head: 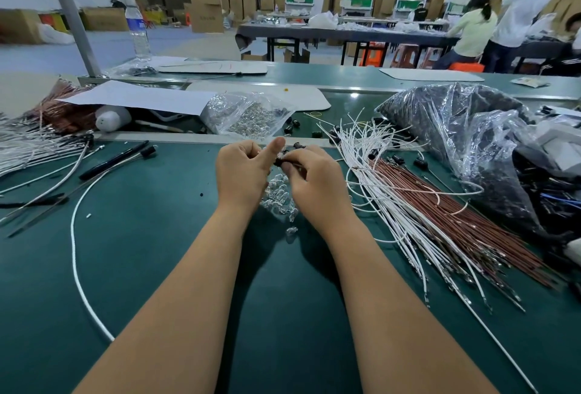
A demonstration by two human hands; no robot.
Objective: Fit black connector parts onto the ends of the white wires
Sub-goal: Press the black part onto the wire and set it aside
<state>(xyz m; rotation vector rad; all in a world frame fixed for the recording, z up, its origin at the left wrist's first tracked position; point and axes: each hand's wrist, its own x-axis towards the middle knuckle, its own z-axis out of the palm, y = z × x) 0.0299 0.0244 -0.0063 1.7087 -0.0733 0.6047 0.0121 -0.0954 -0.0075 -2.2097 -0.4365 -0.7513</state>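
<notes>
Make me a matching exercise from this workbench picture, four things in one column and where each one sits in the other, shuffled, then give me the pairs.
Things:
1. water bottle
2. loose white and brown wires
3. black connector part
4. long white wire

Places:
A. pinched between the left hand and right hand
B. curving over the mat, left of the arms
C. far left, beside the metal post
D. fanned out right of the hands

Pairs: 1-C, 2-D, 3-A, 4-B

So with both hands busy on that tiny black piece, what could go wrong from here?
The black connector part, pinched between the left hand and right hand, is small; it might slip and land among the clear bulbs beneath. The white wires lie tangled with the brown wires, so pulling one out could drag others along.
</notes>
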